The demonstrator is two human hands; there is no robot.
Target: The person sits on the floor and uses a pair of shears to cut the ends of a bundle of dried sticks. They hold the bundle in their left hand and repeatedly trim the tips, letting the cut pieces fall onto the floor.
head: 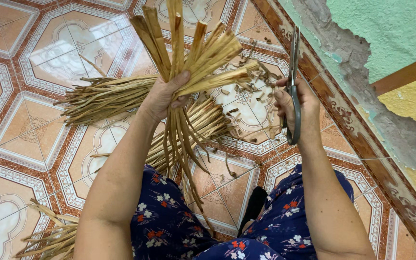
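Note:
My left hand (163, 94) grips a bundle of dried straw-coloured leaf strips (192, 45), held upright so the cut tips fan out above my fist and the long ends hang down toward my lap. My right hand (294, 103) holds a pair of grey metal scissors (293, 86), blades pointing up and closed, a little to the right of the bundle's tips. Small cut-off bits (253, 79) lie scattered on the tiled floor between the two hands.
Two more piles of dried strips lie on the patterned tiled floor (34, 110), one behind my left hand (104, 96) and one at the lower left (51, 236). A peeling green and yellow wall (391, 62) runs along the right. My legs in blue flowered cloth (169, 221) fill the bottom.

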